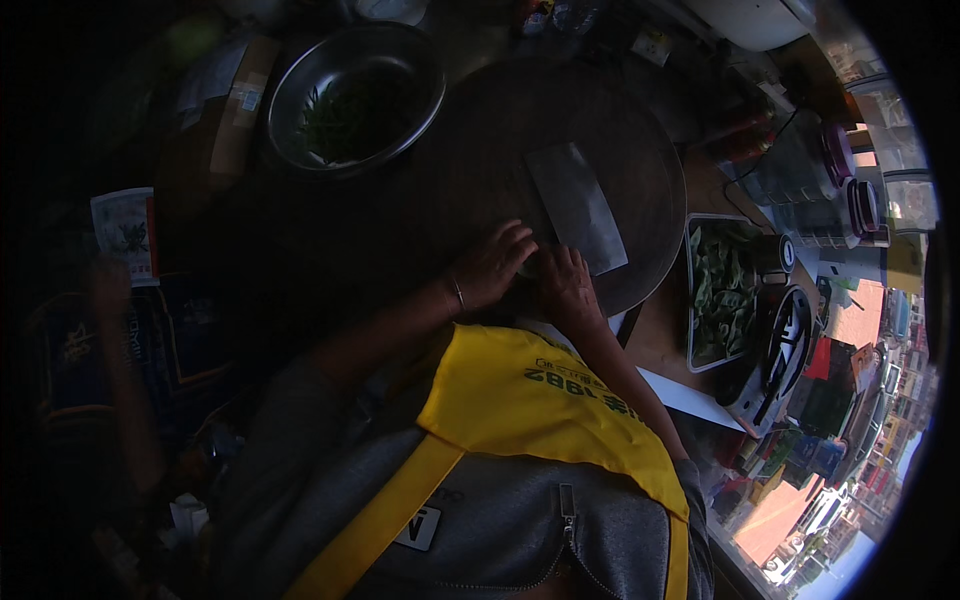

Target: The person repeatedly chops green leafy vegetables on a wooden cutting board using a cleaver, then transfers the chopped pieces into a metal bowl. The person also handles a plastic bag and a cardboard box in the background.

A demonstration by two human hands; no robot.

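Observation:
Both of my hands are close together at the near edge of a large round chopping board [480,172]. My left hand [491,262], with a thin bracelet at the wrist, has its fingers bent over something small and pale green, mostly hidden. Facing it, my right hand [566,285] has curled fingers near the same spot; what it grips cannot be made out. A wide cleaver blade [577,206] lies flat on the board just beyond my right fingertips. A metal bowl [281,112] of thin green vegetables [322,124] stands beyond the board to the left.
Right of the board stands a tray [691,300] of flat green pods [720,292], beside a dark can [772,255] and a black-and-white object [784,352]. Lidded clear containers [810,172] stand farther right. A cardboard box [240,112] is at upper left. Another person's forearm [127,375] shows at far left.

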